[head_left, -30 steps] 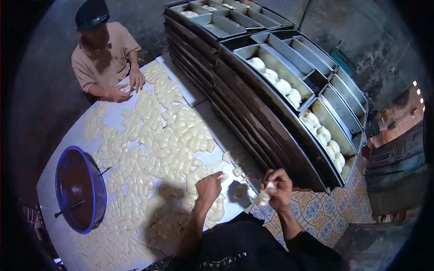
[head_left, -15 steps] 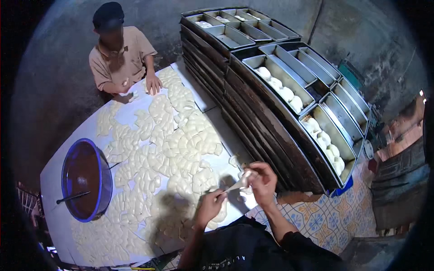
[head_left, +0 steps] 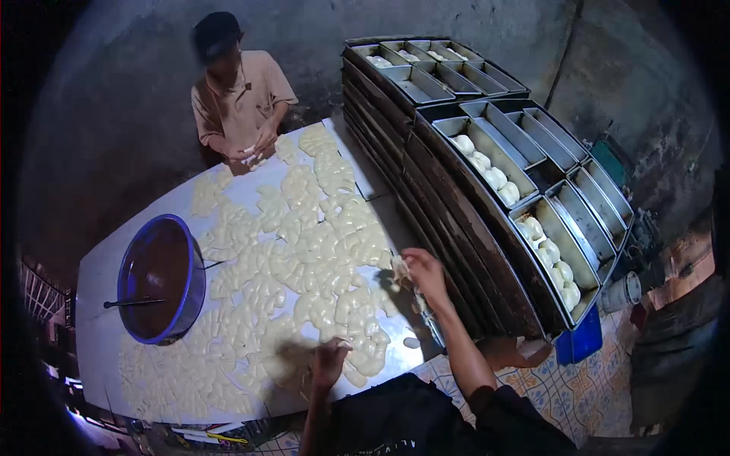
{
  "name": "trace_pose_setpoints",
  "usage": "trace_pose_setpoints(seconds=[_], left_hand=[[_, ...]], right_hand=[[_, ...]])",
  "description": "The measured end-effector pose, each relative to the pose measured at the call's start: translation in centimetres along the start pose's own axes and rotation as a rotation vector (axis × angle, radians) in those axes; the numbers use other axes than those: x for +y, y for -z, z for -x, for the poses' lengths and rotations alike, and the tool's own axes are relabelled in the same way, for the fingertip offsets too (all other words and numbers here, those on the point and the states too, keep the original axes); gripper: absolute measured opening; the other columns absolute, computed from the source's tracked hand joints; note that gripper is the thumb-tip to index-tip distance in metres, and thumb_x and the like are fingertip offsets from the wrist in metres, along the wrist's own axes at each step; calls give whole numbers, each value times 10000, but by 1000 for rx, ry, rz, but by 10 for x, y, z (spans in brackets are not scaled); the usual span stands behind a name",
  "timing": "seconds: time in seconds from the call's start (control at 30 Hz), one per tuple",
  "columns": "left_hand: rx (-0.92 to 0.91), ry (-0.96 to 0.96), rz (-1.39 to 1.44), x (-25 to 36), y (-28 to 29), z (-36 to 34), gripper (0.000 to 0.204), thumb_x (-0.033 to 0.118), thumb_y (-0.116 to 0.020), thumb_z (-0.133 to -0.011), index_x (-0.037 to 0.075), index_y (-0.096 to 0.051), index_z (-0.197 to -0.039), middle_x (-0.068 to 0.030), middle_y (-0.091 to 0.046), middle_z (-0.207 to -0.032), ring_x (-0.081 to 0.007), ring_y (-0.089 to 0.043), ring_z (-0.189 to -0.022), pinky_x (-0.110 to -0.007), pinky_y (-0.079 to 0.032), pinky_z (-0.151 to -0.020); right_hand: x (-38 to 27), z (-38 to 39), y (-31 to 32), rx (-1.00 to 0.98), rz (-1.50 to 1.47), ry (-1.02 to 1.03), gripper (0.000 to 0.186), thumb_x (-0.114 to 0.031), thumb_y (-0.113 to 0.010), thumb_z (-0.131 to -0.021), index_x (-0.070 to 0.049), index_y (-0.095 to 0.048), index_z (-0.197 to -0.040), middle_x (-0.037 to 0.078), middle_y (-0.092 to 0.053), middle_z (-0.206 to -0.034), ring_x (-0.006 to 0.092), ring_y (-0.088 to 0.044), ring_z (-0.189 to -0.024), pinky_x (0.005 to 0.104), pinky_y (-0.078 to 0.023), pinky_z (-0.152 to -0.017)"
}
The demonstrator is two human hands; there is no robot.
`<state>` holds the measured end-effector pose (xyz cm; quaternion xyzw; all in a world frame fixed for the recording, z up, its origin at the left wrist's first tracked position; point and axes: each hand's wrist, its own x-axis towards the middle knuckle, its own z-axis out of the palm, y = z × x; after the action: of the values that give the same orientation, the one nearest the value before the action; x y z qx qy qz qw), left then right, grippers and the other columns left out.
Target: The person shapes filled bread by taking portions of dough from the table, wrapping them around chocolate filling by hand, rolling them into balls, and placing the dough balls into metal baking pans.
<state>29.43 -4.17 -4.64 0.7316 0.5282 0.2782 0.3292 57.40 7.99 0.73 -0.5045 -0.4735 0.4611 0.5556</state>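
Note:
Flattened pale dough pieces point(head_left: 266, 251) cover much of the white table point(head_left: 137, 213). My left hand point(head_left: 329, 357) is low over the dough near the front edge, its fingers closed around what looks like a small dough scrap. My right hand point(head_left: 418, 266) reaches to the table's right edge beside the stacked trays, pinching a pale, stretched piece of dough point(head_left: 399, 270). A few small dough bits lie under and around it, partly hidden by the fingers.
A co-worker point(head_left: 239, 95) handles dough across the table. A blue-rimmed basin point(head_left: 156, 281) of brown liquid with a stick stands left. Dark stacked trays point(head_left: 456, 220) carry metal pans point(head_left: 578, 247), some with dough balls. A blue crate point(head_left: 578, 338) sits on the tiled floor point(head_left: 525, 380).
My hands drew together with dough stretched between them, then parted: the right moved forward to the table's edge, the left down and left. The camera view has shifted, and the co-worker's hands moved.

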Motion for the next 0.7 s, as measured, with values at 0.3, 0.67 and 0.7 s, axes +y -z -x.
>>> trace_pose_setpoints(seconds=[0.3, 0.67, 0.7], left_hand=[[-214, 4, 417, 90, -8, 21, 394, 8, -636, -792, 36, -554, -1175, -83, -615, -1079, -143, -619, -888, -304, -490, -779], [300, 186, 864, 91, -23, 71, 734, 12, -527, -814, 166, -232, -1468, -240, -504, -1239, -216, -592, -852, -244, -506, -575], [289, 20, 576, 87, -27, 76, 693, 59, -517, -854, 179, -231, -1473, -260, -485, -1282, -255, -613, -929, -254, -520, -593]], right_hand=[[9, 156, -38, -476, -407, -662, 454, -372, -431, -1006, 17, -601, -1169, 89, -637, -1066, 143, -583, -958, 263, -468, -819], [24, 114, -15, -183, 365, 177, 372, -195, -643, -824, -16, -603, -1147, 230, -509, -1273, 353, -511, -1153, 406, -410, -945], [25, 121, -18, -254, 712, 195, 370, -219, -649, -810, -29, -619, -1126, 232, -487, -1297, 375, -456, -1195, 435, -382, -965]])
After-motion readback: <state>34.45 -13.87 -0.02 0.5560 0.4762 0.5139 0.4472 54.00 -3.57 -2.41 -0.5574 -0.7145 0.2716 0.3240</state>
